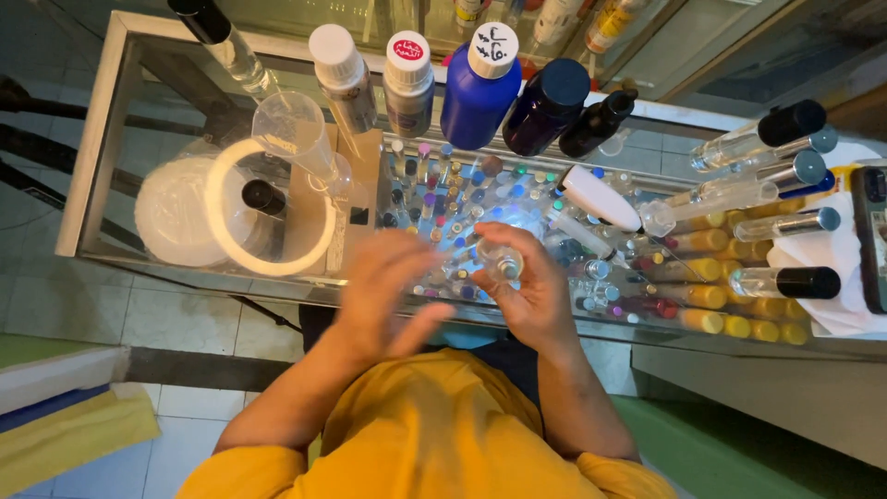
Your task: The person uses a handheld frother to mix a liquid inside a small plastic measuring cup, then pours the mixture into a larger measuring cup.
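Observation:
My right hand (528, 291) grips a small clear glass bottle (504, 265), its open mouth turned up toward me. My left hand (386, 300) hovers just left of it, blurred, fingers spread and holding nothing. Both hands are over a glass counter (111, 111) above many small coloured vials (443, 199) under the glass. A clear plastic funnel (294, 129) and a white ring (268, 208) stand to the left, beyond my left hand.
Several tall bottles stand at the counter's back: white-capped ones (408, 79), a blue one (480, 88), a dark one (547, 106). Clear spray bottles (758, 139) lie at the right near a white cloth (822, 254) and a phone (870, 236). Tiled floor lies left.

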